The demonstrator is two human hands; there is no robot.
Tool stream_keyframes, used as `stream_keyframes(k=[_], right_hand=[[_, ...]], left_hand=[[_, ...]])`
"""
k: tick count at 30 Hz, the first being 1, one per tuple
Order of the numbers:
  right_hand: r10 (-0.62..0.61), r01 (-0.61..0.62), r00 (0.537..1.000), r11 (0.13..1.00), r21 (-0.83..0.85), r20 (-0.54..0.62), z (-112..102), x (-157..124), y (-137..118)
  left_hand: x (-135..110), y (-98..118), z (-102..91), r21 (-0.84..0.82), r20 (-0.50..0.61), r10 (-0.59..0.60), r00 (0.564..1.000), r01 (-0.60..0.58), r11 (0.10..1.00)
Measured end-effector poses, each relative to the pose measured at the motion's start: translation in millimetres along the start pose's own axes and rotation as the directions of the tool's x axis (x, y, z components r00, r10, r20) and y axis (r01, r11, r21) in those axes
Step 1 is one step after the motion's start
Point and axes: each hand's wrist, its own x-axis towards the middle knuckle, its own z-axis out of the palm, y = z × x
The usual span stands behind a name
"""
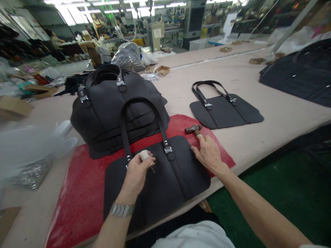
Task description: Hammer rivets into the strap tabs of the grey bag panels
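A dark handbag panel [160, 182] with a looped handle [142, 100] and metal buckles [168, 150] lies flat in front of me. Over its upper left part my left hand [138, 168] is closed, fingers pinched on a thin metal rod tool [152, 169]. Something white [144, 155] shows at these fingertips, either a wrap or part of the tool. To the right, my right hand [208, 153] is closed around the handle of a hammer [193, 129], its metal head above the red mat [77, 186]. Most of the hammer's handle is hidden by the hand.
A stack of similar dark panels [111, 110] stands behind on the left. One more handled panel [227, 110] lies at the right, and dark bags [300, 74] sit farther right. A bag of small metal parts [33, 174] and cardboard boxes [162, 70] are on the table.
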Motion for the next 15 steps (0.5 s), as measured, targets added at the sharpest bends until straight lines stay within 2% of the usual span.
stream_keyframes(k=[2,4,7,10,12,13,15], right_hand=[[0.051,-0.048,0.998,0.994,-0.099,0.030,1,-3,20],[0.108,-0.099,0.988,0.992,-0.083,0.113,3,-4,33],[0.203,-0.237,0.944,0.966,0.105,0.262,4,-3,45],[0.229,-0.330,0.910,0.904,0.270,0.345,0,2,53],[0.247,-0.408,0.879,0.832,0.375,0.408,-4,5,55],[0.244,-0.459,0.853,0.770,0.443,0.461,-5,5,55],[0.188,-0.566,0.790,0.587,0.578,0.583,-7,3,54]], left_hand=[[14,-15,27.1,-0.116,0.062,0.060,0.996,-0.052,0.992],[32,-35,45.0,-0.120,0.074,0.138,0.988,-0.128,0.984],[54,-61,53.5,-0.114,0.069,0.196,0.978,-0.187,0.976],[63,-74,50.7,-0.137,0.058,0.209,0.976,-0.199,0.970],[63,-75,48.8,-0.118,0.059,0.213,0.975,-0.205,0.972],[63,-74,48.6,-0.102,0.060,0.214,0.975,-0.207,0.973],[61,-72,49.9,-0.061,0.059,0.215,0.975,-0.212,0.975]])
